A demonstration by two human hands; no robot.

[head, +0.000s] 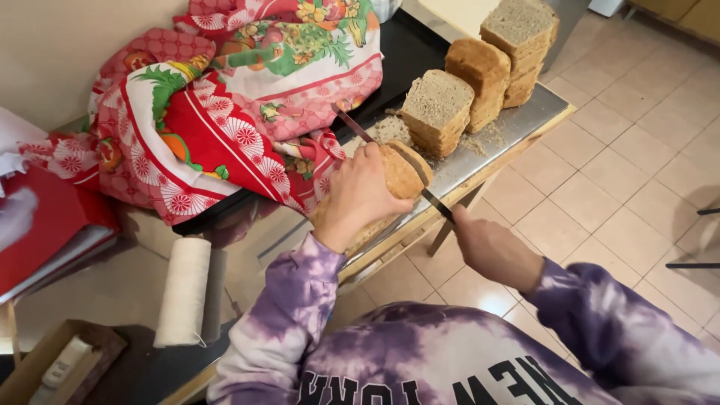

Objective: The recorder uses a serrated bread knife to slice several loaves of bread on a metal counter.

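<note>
On the desk [517,124] by the big floral cloth [225,97], the loaf [394,180] lies lengthwise away from the person, left hand [360,195] clamped on top, right hand [487,244] closed round the knife [390,161], which crosses its far end.

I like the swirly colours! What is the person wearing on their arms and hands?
Both arms are covered by long, loose sleeves of a purple and white tie-dye sweatshirt, with soft cuffs ending at the wrists. The bare left hand and bare right hand wear no gloves, and no rings or watch show. Big dark block letters cross the sweatshirt's chest.
</note>
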